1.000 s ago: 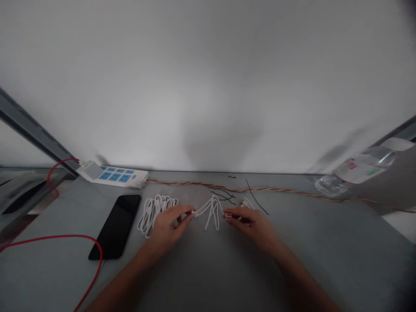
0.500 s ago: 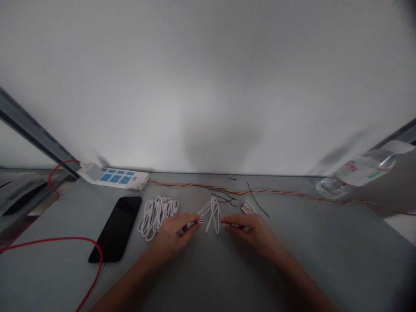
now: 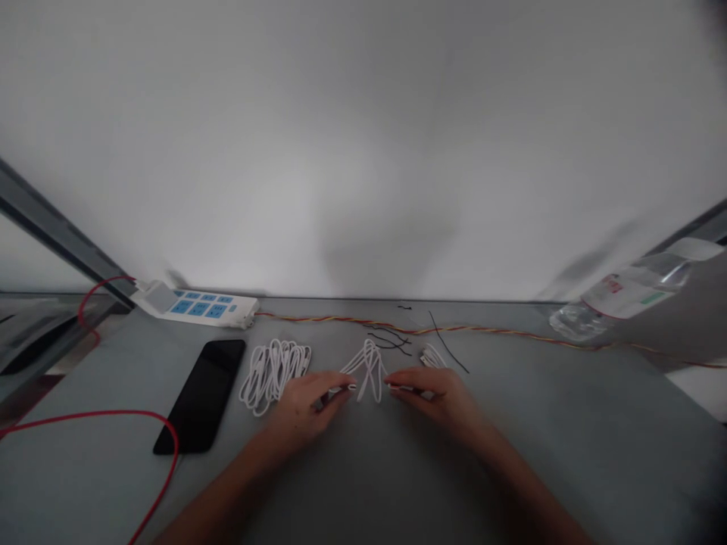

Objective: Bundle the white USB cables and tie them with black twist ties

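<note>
The left hand [image 3: 301, 403] pinches one end of a white cable [image 3: 369, 363] between thumb and fingers, and the right hand [image 3: 446, 397] pinches another part; its loops rest between the two grips, slightly beyond them. Left of the left grip lies a bundle of white cables [image 3: 276, 371]; just beyond the right grip, a small white coil [image 3: 435, 356]. Farther left lies a black phone [image 3: 203, 393].
</note>
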Tool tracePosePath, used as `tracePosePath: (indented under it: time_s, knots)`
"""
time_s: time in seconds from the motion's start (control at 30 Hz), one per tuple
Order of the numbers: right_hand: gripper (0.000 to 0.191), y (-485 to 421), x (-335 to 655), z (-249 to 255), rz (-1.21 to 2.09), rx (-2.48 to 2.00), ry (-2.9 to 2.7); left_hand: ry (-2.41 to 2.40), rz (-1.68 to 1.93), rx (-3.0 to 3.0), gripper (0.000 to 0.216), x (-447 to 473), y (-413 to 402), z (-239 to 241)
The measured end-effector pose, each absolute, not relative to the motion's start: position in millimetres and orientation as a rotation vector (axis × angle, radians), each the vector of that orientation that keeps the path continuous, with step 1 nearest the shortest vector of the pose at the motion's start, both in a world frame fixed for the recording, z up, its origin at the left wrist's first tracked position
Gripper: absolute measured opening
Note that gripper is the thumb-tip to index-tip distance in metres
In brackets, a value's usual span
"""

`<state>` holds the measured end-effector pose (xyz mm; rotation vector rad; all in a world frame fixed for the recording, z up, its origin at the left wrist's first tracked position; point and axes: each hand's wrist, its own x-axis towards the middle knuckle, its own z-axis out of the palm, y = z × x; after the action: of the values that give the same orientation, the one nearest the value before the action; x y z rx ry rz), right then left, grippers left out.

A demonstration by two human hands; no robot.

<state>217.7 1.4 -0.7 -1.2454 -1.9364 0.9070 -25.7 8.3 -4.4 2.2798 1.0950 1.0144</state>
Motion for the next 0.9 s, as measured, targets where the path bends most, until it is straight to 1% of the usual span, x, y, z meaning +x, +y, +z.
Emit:
tracePosePath:
  time_s: [0.2, 0.57, 0.9]
  knots:
    - [0.02, 3.1, 219.8, -3.9, 0.877, -1.234, -1.954, 1.119, 0.929, 2.277, 0.019, -24.8, 8.0, -4.0]
    - [0.019, 2.8, 219.8, -0.7, 0.84, -1.207, -1.965, 1.123, 1.009, 2.264, 0.016, -24.4, 7.2, -3.5]
    - [0.019, 2.4, 219.5, -0.7, 0.849, -1.216, -1.967, 1.104, 1.006, 2.348, 0.015, -24.1, 7.3, -3.3]
